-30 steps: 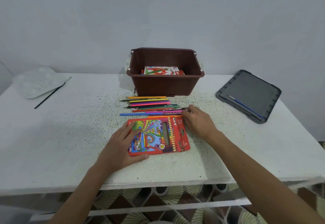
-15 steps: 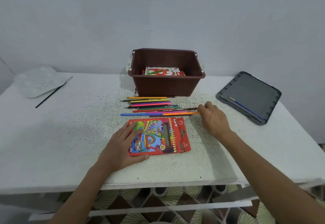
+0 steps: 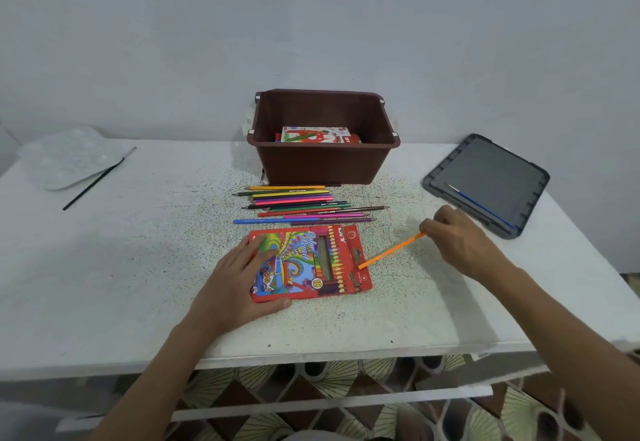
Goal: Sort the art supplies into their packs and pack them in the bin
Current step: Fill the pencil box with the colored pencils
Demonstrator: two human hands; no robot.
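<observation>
A red colour-pencil pack lies flat on the white table. My left hand rests flat on its left part, fingers straight. My right hand pinches the end of an orange pencil, whose tip touches the pack's right end. Several loose coloured pencils lie in a row between the pack and the brown bin. Inside the bin lies another printed pack.
A grey lid with a blue-handled brush on it sits at the right. At the far left lie a clear paint palette and a thin black brush. The table's front edge runs just below the pack.
My right hand has lifted the orange pencil out of the row, drawn it to the right and angled its tip down onto the pack's right end. My left hand has stayed on the pack.
</observation>
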